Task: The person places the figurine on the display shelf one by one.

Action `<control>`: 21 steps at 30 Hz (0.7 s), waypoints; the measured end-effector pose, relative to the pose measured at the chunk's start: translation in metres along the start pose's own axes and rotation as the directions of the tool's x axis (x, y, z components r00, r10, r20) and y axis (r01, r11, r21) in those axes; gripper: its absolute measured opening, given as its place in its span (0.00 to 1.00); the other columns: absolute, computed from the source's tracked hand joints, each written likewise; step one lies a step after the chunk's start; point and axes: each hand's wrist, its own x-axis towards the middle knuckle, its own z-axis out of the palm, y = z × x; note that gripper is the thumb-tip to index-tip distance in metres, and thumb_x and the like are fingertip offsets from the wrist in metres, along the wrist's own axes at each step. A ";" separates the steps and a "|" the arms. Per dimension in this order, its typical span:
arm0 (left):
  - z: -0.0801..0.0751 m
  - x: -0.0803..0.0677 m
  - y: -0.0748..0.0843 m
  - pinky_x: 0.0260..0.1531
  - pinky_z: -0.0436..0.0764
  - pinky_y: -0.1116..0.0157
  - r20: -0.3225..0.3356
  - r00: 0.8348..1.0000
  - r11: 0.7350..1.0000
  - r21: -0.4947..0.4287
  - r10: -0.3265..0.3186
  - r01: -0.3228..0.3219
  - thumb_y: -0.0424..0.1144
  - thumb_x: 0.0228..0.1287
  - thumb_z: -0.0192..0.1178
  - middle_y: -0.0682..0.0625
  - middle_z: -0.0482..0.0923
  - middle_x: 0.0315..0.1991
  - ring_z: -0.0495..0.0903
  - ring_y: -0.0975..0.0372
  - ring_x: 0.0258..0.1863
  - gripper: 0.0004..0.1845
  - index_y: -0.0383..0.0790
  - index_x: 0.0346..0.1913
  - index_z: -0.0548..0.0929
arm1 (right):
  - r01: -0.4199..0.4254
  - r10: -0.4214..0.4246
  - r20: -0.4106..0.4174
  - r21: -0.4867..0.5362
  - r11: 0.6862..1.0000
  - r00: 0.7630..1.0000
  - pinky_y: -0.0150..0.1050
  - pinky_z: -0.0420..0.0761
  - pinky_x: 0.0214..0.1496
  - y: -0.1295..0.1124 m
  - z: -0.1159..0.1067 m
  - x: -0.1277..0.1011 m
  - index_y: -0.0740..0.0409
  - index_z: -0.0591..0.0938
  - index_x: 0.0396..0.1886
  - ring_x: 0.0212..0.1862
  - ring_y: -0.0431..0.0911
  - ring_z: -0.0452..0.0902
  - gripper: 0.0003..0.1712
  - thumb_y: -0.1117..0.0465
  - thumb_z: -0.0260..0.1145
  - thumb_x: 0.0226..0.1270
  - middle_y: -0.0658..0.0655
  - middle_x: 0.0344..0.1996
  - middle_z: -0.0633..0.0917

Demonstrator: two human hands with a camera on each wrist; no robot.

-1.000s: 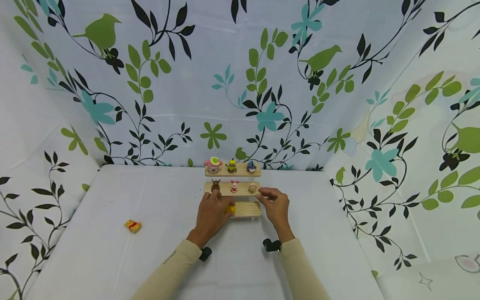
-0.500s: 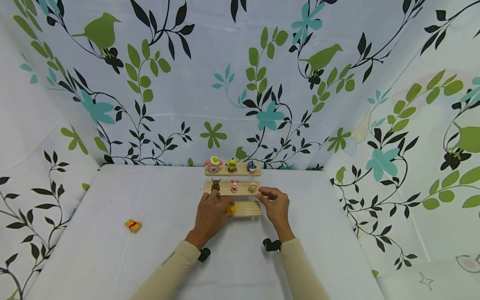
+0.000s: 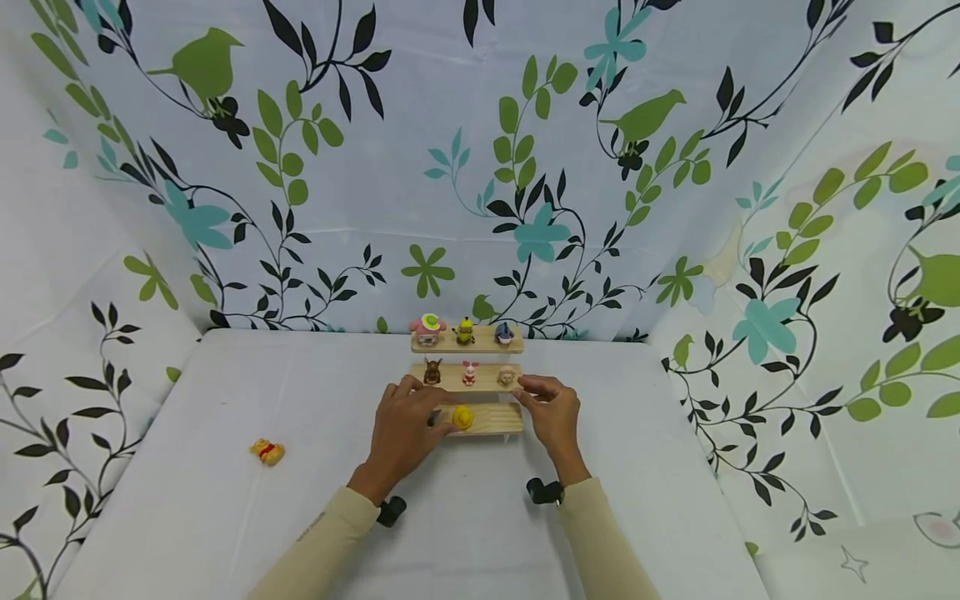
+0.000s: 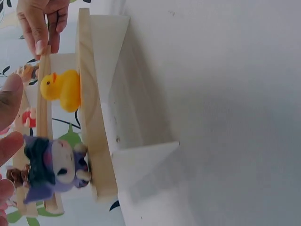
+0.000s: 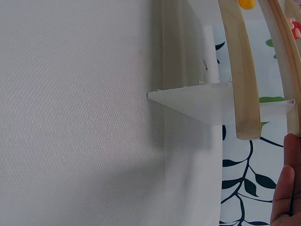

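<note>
A three-tier wooden display shelf (image 3: pixel 495 419) with white supports stands before me. On its lowest board a yellow rubber duck (image 4: pixel 69 90) sits beside a purple figurine (image 4: pixel 59 165) in a dark hood. My left hand (image 3: pixel 401 429) hovers at that board's left end, its fingers (image 4: pixel 9 146) spread and apart from both toys. In the head view it partly covers the purple figurine. My right hand (image 3: pixel 553 417) pinches the right end of the middle board (image 5: pixel 284 52), thumb and fingertips at the wood.
The middle board carries a brown figurine (image 3: pixel 432 372), a pink-and-red piglet (image 3: pixel 469 373) and a pale figurine (image 3: pixel 506 376). Three more toys, including a yellow figurine (image 3: pixel 463 332), line the top board. A yellow bear figurine (image 3: pixel 267 452) lies on the white table to the left.
My left hand has let go of the duck and drawn back to the left, uncovering the duck and part of the purple figurine. The right hand keeps its place at the shelf.
</note>
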 end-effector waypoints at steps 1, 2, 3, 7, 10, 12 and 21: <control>-0.002 -0.001 -0.002 0.40 0.64 0.60 -0.006 1.000 1.000 0.006 -0.003 0.003 0.52 0.45 0.87 0.56 0.93 0.44 0.74 0.58 0.41 0.28 0.53 0.52 0.91 | -0.001 0.001 -0.001 -0.001 1.000 1.000 0.28 0.83 0.45 0.000 0.000 0.000 0.51 0.95 0.42 0.48 0.46 0.89 0.10 0.61 0.83 0.59 0.52 0.45 0.93; -0.004 -0.002 -0.004 0.40 0.65 0.59 -0.016 1.000 1.000 0.013 -0.002 0.003 0.53 0.45 0.87 0.55 0.93 0.44 0.74 0.58 0.41 0.29 0.52 0.52 0.91 | -0.003 0.003 -0.002 -0.004 1.000 1.000 0.28 0.83 0.45 0.000 0.000 0.000 0.51 0.95 0.42 0.48 0.46 0.89 0.10 0.61 0.83 0.60 0.52 0.45 0.93; -0.006 -0.003 -0.007 0.40 0.66 0.59 -0.024 1.000 1.000 0.017 -0.003 0.003 0.53 0.44 0.87 0.55 0.93 0.43 0.74 0.57 0.41 0.29 0.52 0.52 0.91 | -0.005 0.005 -0.003 -0.005 1.000 1.000 0.28 0.83 0.45 0.000 0.000 0.000 0.51 0.95 0.42 0.48 0.46 0.89 0.10 0.61 0.83 0.60 0.52 0.45 0.93; -0.015 -0.006 -0.015 0.40 0.68 0.57 -0.063 0.998 1.000 0.008 -0.022 0.022 0.52 0.42 0.88 0.53 0.93 0.42 0.75 0.56 0.41 0.30 0.51 0.51 0.91 | -0.004 0.004 -0.004 -0.006 1.000 1.000 0.27 0.83 0.44 0.000 0.000 0.000 0.51 0.95 0.42 0.48 0.46 0.89 0.10 0.62 0.83 0.60 0.53 0.46 0.93; -0.021 -0.008 -0.021 0.41 0.68 0.57 -0.070 0.996 0.999 0.000 -0.047 0.047 0.51 0.41 0.89 0.53 0.94 0.42 0.75 0.56 0.41 0.30 0.52 0.51 0.91 | 0.000 0.000 -0.006 -0.013 1.000 1.000 0.27 0.83 0.44 0.000 0.000 0.000 0.51 0.95 0.42 0.47 0.45 0.89 0.10 0.62 0.83 0.60 0.52 0.45 0.93; -0.023 -0.009 -0.025 0.41 0.68 0.57 -0.067 0.996 0.998 0.004 -0.059 0.059 0.51 0.42 0.89 0.54 0.94 0.43 0.75 0.57 0.41 0.30 0.52 0.51 0.91 | 0.001 -0.001 -0.008 -0.018 1.000 1.000 0.27 0.83 0.45 0.001 0.000 0.000 0.51 0.95 0.42 0.47 0.44 0.88 0.10 0.62 0.83 0.60 0.51 0.44 0.93; -0.035 -0.016 -0.041 0.43 0.69 0.56 -0.065 0.991 0.993 -0.013 -0.116 0.116 0.53 0.43 0.88 0.52 0.93 0.46 0.75 0.57 0.43 0.31 0.51 0.54 0.91 | 0.016 -0.016 -0.011 -0.022 1.000 1.000 0.27 0.83 0.45 0.000 0.001 0.000 0.51 0.95 0.42 0.47 0.45 0.89 0.11 0.64 0.83 0.60 0.53 0.45 0.93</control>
